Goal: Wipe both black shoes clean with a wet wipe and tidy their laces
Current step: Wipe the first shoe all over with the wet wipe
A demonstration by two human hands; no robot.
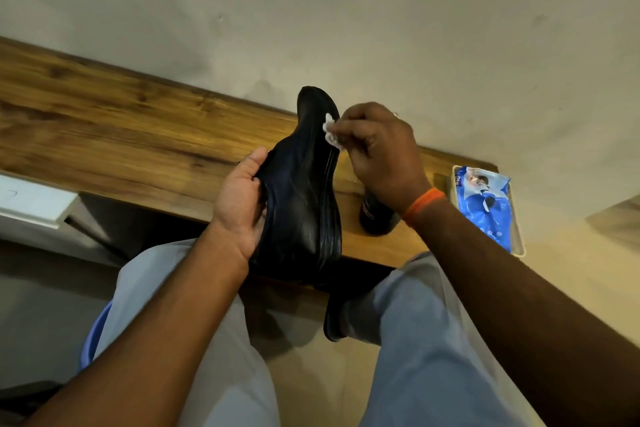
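Black shoe (301,184) held up over the near edge of the wooden shelf (104,128), toe far, heel near, side and ribbed sole edge turned toward the camera. Gripped from the left by the left hand (239,204), thumb along the near-left side, remaining fingers curled behind and out of sight. Wet wipe (330,132), bunched small, pinched in the curled fingertips of the right hand (381,152) and pressed against the right edge near the toe. Best wiped in long strokes from toe toward heel along the sole grooves, probably with the wipe refolded to a clean face once soiled, and the grip kept firm so the shoe does not twist. Second shoe (375,215) standing on the shelf just right, partly hidden under the right wrist. Wipes packet (485,204) in a tray farther right. Laces not visible.
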